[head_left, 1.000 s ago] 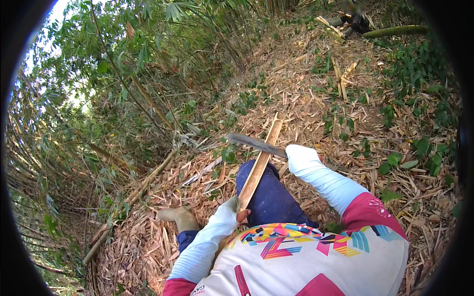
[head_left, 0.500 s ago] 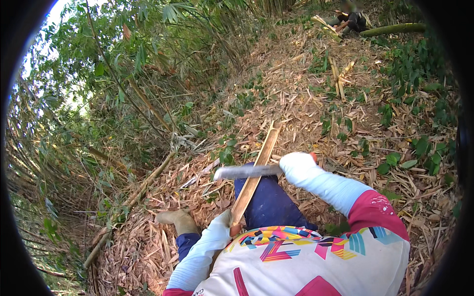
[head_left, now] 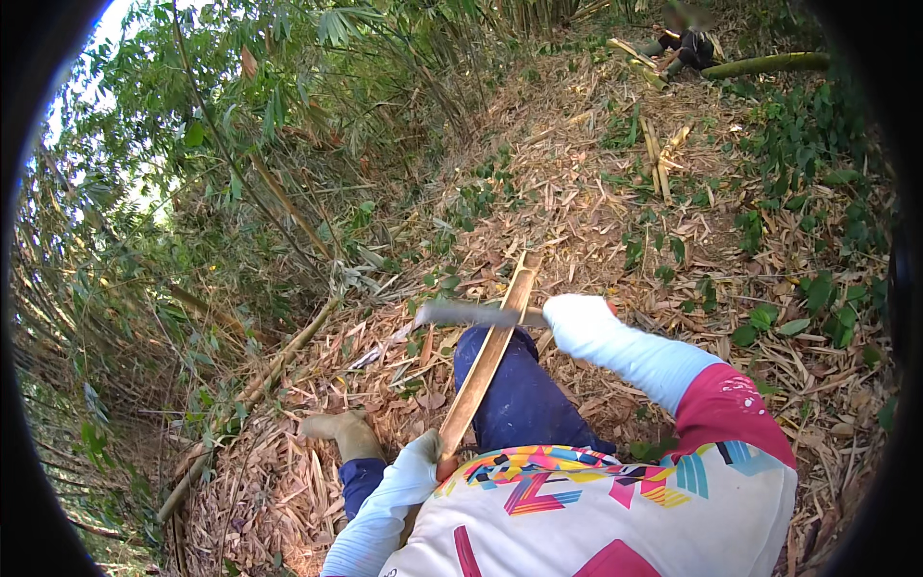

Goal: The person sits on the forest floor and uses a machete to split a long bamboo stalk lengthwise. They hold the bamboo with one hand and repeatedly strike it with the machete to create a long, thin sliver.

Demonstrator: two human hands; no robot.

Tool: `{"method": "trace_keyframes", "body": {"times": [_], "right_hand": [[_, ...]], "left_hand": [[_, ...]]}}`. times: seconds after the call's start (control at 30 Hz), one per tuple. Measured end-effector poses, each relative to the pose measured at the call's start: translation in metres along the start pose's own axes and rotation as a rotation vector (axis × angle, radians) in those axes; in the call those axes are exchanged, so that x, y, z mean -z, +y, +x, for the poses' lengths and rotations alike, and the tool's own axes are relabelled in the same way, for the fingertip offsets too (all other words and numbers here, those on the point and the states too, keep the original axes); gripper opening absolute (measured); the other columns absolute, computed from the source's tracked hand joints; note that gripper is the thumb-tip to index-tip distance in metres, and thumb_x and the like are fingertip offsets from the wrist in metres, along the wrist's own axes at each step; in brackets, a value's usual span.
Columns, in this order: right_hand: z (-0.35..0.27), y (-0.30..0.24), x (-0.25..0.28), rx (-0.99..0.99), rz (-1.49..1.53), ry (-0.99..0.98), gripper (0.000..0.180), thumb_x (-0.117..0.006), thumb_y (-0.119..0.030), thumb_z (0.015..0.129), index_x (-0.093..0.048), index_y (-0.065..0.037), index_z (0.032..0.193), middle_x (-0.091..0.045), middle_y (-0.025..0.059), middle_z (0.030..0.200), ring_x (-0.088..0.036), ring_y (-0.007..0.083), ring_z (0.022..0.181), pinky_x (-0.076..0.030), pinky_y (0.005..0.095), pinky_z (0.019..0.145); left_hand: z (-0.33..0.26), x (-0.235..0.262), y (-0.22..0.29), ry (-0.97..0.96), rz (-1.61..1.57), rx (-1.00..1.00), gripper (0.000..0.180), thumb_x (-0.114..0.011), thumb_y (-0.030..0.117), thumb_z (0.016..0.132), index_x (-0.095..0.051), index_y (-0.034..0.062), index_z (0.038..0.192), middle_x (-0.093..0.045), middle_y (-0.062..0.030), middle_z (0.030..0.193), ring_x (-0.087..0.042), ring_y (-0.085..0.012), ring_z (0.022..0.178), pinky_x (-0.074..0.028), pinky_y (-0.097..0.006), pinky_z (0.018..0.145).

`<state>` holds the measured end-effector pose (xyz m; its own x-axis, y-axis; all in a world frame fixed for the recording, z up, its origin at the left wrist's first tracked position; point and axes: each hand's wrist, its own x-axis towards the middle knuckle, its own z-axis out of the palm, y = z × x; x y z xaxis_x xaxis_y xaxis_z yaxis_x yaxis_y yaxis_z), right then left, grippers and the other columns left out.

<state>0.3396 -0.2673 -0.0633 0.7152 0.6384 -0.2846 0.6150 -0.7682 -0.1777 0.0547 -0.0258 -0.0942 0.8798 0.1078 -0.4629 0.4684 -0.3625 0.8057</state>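
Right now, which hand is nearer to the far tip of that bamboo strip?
Right. The right hand sits beside the bamboo strip near its far tip, holding a blade; the left hand grips the near end.

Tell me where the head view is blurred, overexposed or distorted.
Head view: the blade in the right hand is smeared by motion blur, while the bamboo strip held by the left hand stays fairly sharp; sky at upper left is blown out; fisheye bends the stalks toward a black rim; the distant person is soft.
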Motion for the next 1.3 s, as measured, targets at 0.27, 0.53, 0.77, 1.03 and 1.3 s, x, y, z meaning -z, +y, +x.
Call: {"method": "trace_keyframes", "body": {"times": [0.27, 0.53, 0.77, 1.03, 1.3], "right_hand": [[0.008, 0.002, 0.001, 0.038, -0.034, 0.07, 0.018, -0.06, -0.011, 0.084, -0.07, -0.005, 0.098, -0.072, 0.0153, 0.089, -0.072, 0.0287, 0.085, -0.057, 0.0464, 0.076], [0.007, 0.03, 0.002, -0.059, -0.014, -0.014, 0.019, -0.056, -0.015, 0.088, -0.069, -0.004, 0.096, -0.071, 0.019, 0.093, -0.071, 0.0353, 0.089, -0.056, 0.0461, 0.078], [-0.003, 0.067, -0.068, -0.591, 0.339, 0.126, 0.023, -0.056, -0.017, 0.088, -0.066, -0.004, 0.105, -0.069, 0.025, 0.101, -0.066, 0.0411, 0.102, -0.051, 0.0461, 0.089], [-0.028, 0.062, -0.06, -0.497, 0.501, 0.421, 0.019, -0.062, -0.02, 0.086, -0.064, -0.005, 0.098, -0.068, 0.022, 0.09, -0.066, 0.0402, 0.092, -0.051, 0.046, 0.079], [-0.038, -0.025, -0.026, -0.074, 0.059, -0.011, 0.018, -0.063, -0.011, 0.078, -0.075, -0.01, 0.092, -0.073, 0.0134, 0.098, -0.071, 0.0315, 0.095, -0.055, 0.0468, 0.082]], "left_hand": [[-0.008, 0.003, 0.003, -0.003, -0.059, 0.022, 0.036, -0.076, 0.023, 0.083, -0.057, -0.0014, 0.102, -0.062, -0.0102, 0.087, -0.055, -0.0155, 0.085, -0.047, -0.032, 0.075], [-0.003, 0.0, -0.015, -0.019, -0.237, -0.068, 0.04, -0.079, 0.026, 0.082, -0.058, -0.0006, 0.103, -0.064, -0.0071, 0.09, -0.055, -0.0151, 0.085, -0.047, -0.032, 0.074], [0.005, -0.004, -0.061, -0.096, -0.293, -0.018, 0.041, -0.078, 0.021, 0.082, -0.058, -0.0006, 0.11, -0.064, -0.0082, 0.095, -0.057, -0.0143, 0.088, -0.046, -0.029, 0.079], [0.009, -0.005, -0.043, -0.096, -0.28, 0.057, 0.045, -0.077, 0.022, 0.083, -0.058, -0.0018, 0.117, -0.066, -0.0077, 0.1, -0.057, -0.0133, 0.092, -0.046, -0.028, 0.082], [0.002, -0.004, -0.017, -0.093, -0.28, 0.027, 0.044, -0.076, 0.022, 0.083, -0.058, -0.0019, 0.115, -0.063, -0.0034, 0.097, -0.054, -0.0117, 0.09, -0.044, -0.025, 0.082]]}}
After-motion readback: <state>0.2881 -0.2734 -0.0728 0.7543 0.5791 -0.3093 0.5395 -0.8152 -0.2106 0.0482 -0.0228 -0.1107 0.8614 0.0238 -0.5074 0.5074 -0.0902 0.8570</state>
